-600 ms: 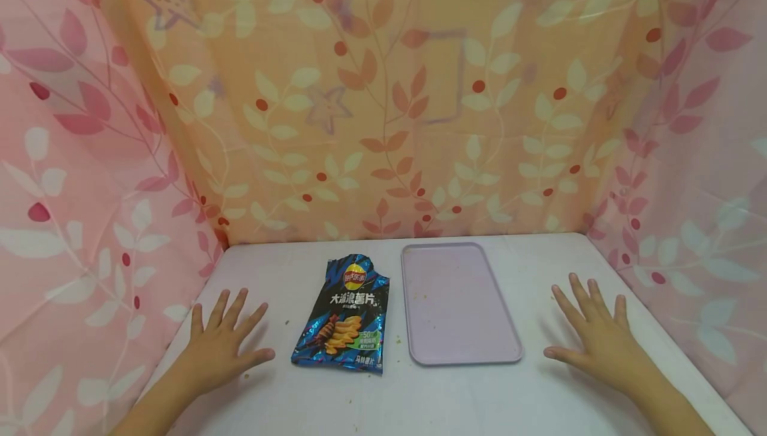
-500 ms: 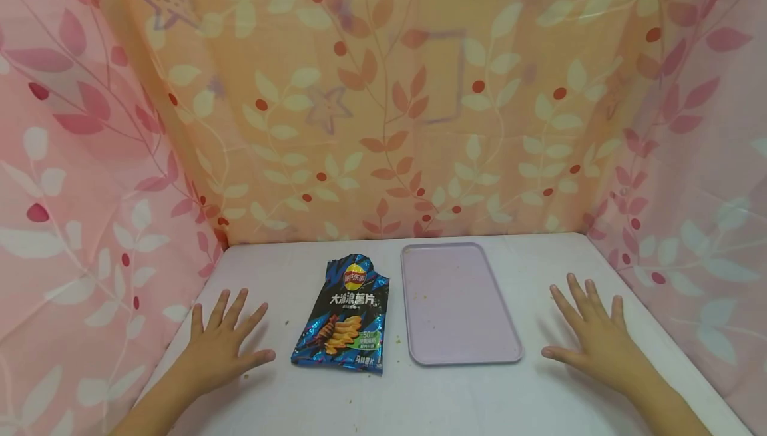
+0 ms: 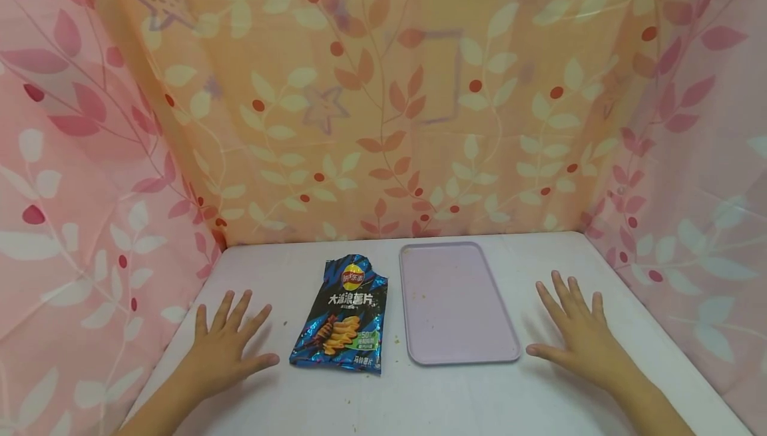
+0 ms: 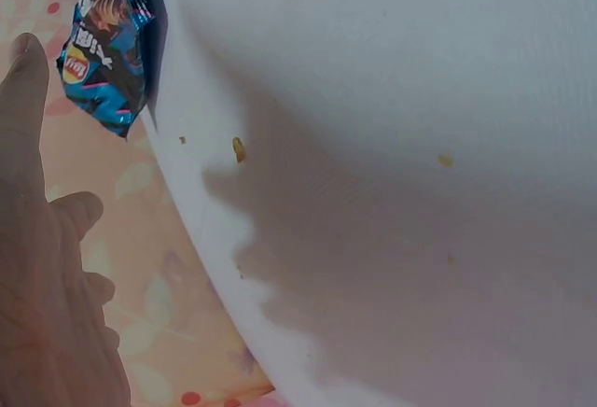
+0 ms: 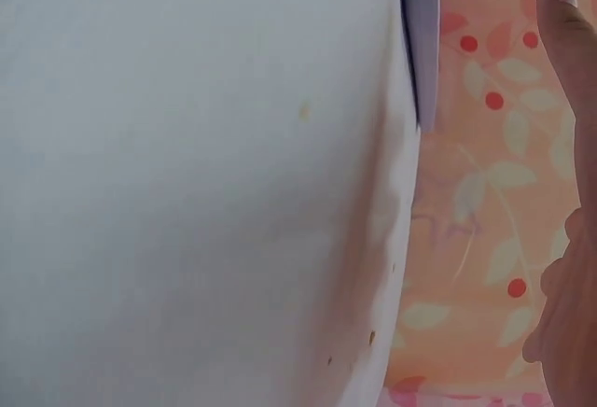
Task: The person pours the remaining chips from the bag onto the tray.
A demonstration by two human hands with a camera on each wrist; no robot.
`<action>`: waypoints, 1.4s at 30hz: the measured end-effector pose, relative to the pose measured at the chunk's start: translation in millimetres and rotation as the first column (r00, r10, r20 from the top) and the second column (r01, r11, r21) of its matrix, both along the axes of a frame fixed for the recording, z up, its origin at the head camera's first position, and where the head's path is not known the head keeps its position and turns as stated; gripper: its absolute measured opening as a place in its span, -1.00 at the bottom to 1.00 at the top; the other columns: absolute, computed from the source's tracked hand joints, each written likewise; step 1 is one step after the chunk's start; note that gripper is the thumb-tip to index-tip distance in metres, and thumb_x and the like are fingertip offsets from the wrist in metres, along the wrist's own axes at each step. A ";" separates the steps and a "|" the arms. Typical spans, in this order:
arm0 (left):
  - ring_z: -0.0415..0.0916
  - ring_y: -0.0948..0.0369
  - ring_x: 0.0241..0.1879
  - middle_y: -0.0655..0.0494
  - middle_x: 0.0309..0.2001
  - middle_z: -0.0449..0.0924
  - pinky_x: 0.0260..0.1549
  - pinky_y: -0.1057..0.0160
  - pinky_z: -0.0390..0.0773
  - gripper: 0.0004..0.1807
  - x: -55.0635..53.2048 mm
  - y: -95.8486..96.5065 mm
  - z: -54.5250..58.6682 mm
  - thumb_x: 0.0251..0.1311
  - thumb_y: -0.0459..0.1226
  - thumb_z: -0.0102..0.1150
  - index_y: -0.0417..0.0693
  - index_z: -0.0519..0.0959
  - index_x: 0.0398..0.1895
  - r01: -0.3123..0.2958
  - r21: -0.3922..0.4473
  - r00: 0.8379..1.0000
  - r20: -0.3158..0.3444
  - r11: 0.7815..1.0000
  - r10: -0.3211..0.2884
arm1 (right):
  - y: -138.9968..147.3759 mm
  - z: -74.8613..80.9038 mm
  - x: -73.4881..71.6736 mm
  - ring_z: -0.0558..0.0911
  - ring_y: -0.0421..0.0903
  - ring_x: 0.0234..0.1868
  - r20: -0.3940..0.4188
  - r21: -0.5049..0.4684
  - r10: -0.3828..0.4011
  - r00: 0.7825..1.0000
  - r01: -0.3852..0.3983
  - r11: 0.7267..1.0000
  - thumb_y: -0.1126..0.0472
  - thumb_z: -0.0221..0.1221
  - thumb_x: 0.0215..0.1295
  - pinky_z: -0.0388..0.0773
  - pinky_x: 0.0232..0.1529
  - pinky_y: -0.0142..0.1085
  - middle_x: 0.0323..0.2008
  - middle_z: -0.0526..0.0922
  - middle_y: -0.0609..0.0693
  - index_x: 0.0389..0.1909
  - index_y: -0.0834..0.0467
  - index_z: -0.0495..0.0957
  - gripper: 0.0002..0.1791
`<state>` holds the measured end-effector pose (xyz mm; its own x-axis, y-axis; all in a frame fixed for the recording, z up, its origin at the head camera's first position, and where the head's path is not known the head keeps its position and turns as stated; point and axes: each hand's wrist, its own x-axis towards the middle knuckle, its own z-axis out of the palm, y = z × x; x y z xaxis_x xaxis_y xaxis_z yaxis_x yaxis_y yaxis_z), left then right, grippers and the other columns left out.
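A blue and black bag of potato chips [image 3: 343,316] lies face up left of the middle, its top edge torn unevenly. Right of it lies a flat lilac tray [image 3: 458,303] with a few crumbs on it. My left hand [image 3: 224,349] hovers with spread fingers to the left of the bag, its thumb pointing toward it and touching nothing. Over on the other side my right hand [image 3: 578,336], fingers also spread, hovers beside the tray's right edge. In the left wrist view the bag [image 4: 107,48] shows beyond the thumb; the right wrist view catches the tray's edge [image 5: 425,43].
The white table [image 3: 443,403] carries scattered brown crumbs, among them one larger crumb [image 4: 239,149] in the left wrist view. A leaf-patterned curtain [image 3: 383,103] hangs behind the table, with pink ones along both sides.
My right hand has moved left, closer to the tray. The left hand has shifted very slightly to the right. Bag and tray lie where they were.
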<state>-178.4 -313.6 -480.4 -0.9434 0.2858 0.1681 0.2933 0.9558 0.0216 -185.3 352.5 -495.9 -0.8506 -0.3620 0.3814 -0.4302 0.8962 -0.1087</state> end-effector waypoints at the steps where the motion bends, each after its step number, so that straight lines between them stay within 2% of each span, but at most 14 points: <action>1: -0.49 -0.20 0.63 -0.20 0.64 -0.10 0.29 -0.32 -0.85 0.01 0.2 1.0 -1.2 0.13 0.50 0.07 0.25 0.24 0.59 0.001 0.000 1.000 0.001 1.000 -0.001 | -1.7 -0.3 -0.6 -0.43 0.16 0.64 0.001 -0.004 0.004 1.000 -0.004 1.000 -0.39 0.40 0.06 -0.63 0.39 0.41 0.66 -0.34 0.14 0.66 0.04 -0.08 0.30; 15: -0.29 -0.25 0.61 -0.22 0.61 0.01 0.35 -0.34 -0.77 0.05 1.0 9.9 -9.9 0.10 0.52 0.07 0.15 0.30 0.55 0.010 0.039 1.000 -0.008 0.999 -0.009 | -19.3 -0.4 -6.5 -0.39 0.14 0.65 0.014 -0.073 0.028 0.999 -0.027 0.997 -0.35 0.43 0.06 -0.60 0.46 0.33 0.66 -0.32 0.16 0.67 0.02 -0.13 0.33; 20: -0.29 -0.24 0.61 -0.19 0.61 0.03 0.35 -0.32 -0.78 0.06 0.3 14.7 -12.9 0.10 0.51 0.09 0.12 0.30 0.56 0.019 0.057 1.000 -0.005 0.998 -0.018 | -23.6 1.4 -7.2 -0.38 0.10 0.65 0.040 -0.118 0.006 0.999 -0.001 0.993 -0.34 0.40 0.11 -0.59 0.49 0.27 0.66 -0.31 0.19 0.67 0.08 -0.15 0.31; 23: -0.28 -0.23 0.61 -0.18 0.62 0.02 0.37 -0.34 -0.73 0.07 -0.9 17.2 -14.8 0.09 0.51 0.09 0.13 0.29 0.56 0.018 0.068 1.000 0.000 0.998 -0.018 | -25.5 0.7 -9.2 -0.38 0.09 0.65 0.068 -0.161 -0.012 0.998 0.022 0.987 -0.33 0.40 0.13 -0.59 0.50 0.25 0.66 -0.31 0.16 0.67 0.07 -0.19 0.31; 26: -0.22 -0.26 0.59 -0.19 0.60 0.06 0.37 -0.47 -0.58 0.07 -0.8 20.0 -16.7 0.08 0.51 0.11 0.11 0.31 0.55 0.025 0.091 1.000 -0.005 0.996 -0.025 | -28.1 -2.0 -11.6 -0.37 0.11 0.65 0.100 -0.206 0.000 0.995 0.020 0.978 -0.30 0.40 0.15 -0.58 0.50 0.26 0.66 -0.31 0.15 0.68 0.05 -0.22 0.30; 31: -0.15 -0.30 0.56 -0.21 0.58 0.12 0.35 -0.55 -0.33 0.05 0.9 25.8 -18.4 0.06 0.48 0.18 0.08 0.36 0.52 0.038 0.136 0.999 0.005 0.990 -0.039 | -32.8 -7.2 -13.7 -0.36 0.17 0.65 0.148 -0.286 0.033 0.988 0.011 0.958 -0.21 0.41 0.19 -0.55 0.48 0.32 0.66 -0.33 0.14 0.68 0.00 -0.27 0.28; 36: -0.11 -0.32 0.55 -0.19 0.57 0.14 0.33 -0.56 -0.23 0.06 1.2 34.4 -19.5 0.05 0.47 0.21 0.07 0.36 0.52 0.018 0.176 0.999 0.043 0.984 -0.026 | -38.4 -8.2 -16.4 -0.30 0.27 0.64 0.191 -0.395 0.102 0.976 -0.019 0.918 -0.09 0.43 0.22 -0.50 0.48 0.35 0.66 -0.30 0.15 0.68 -0.07 -0.27 0.25; 40: -0.09 -0.32 0.55 -0.18 0.57 0.16 0.32 -0.58 -0.20 0.07 -0.4 43.5 -21.0 0.05 0.48 0.18 0.06 0.35 0.53 -0.009 0.199 0.997 0.083 0.980 -0.007 | -40.8 -11.3 -17.9 -0.30 0.22 0.65 0.218 -0.455 0.150 0.964 -0.036 0.890 -0.04 0.42 0.23 -0.53 0.52 0.25 0.66 -0.26 0.20 0.68 -0.09 -0.26 0.23; 42: -0.07 -0.32 0.55 -0.19 0.56 0.17 0.32 -0.58 -0.19 0.08 -1.4 47.8 -21.2 0.05 0.48 0.17 0.04 0.34 0.53 -0.024 0.207 0.994 0.106 0.978 0.002 | -41.3 -14.5 -18.2 -0.31 0.13 0.66 0.226 -0.477 0.167 0.960 -0.041 0.878 -0.01 0.43 0.23 -0.55 0.56 0.12 0.65 -0.25 0.20 0.68 -0.10 -0.26 0.23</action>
<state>-179.8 -265.8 -501.6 -0.9623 0.2426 0.1230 0.2666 0.9308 0.2501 -203.5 311.1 -510.4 -0.9075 -0.2890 0.3049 -0.4193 0.6659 -0.6170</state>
